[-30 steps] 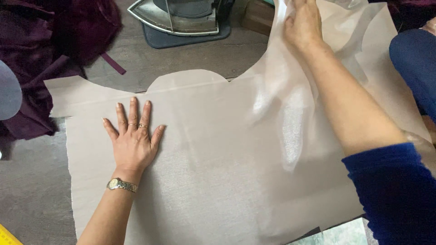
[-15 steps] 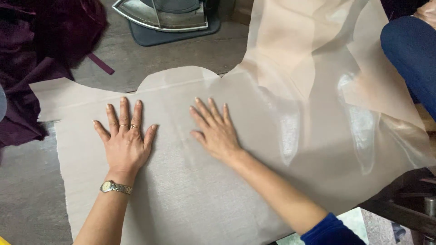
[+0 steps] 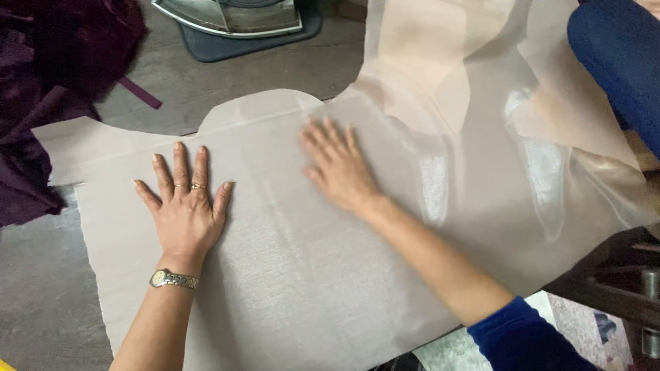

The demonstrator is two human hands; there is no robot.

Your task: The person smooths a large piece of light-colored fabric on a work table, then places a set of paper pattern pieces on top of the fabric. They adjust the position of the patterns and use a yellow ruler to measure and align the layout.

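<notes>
Two bare hands lie flat on a pale beige cut fabric piece [image 3: 289, 275] spread over a grey table [image 3: 41, 302]. The left hand [image 3: 184, 206] rests palm down at the left of the fabric, fingers spread wide and pointing away, with rings on two fingers and a metal wristwatch [image 3: 174, 279] on the wrist. The right hand [image 3: 338, 165] lies palm down just to its right and a little farther away, fingers spread and slightly blurred; its forearm runs toward the near right corner, ending in a dark blue sleeve [image 3: 522, 340]. Neither hand grips anything; both press on the cloth. A sheer, shiny translucent layer [image 3: 481, 137] covers the right part of the fabric and rises in folds at the far right. Dark purple cloth [image 3: 41, 82] is heaped at the far left, touching the fabric's left edge. An iron on a dark mat [image 3: 234, 17] sits at the far edge, well apart from the hands.
</notes>
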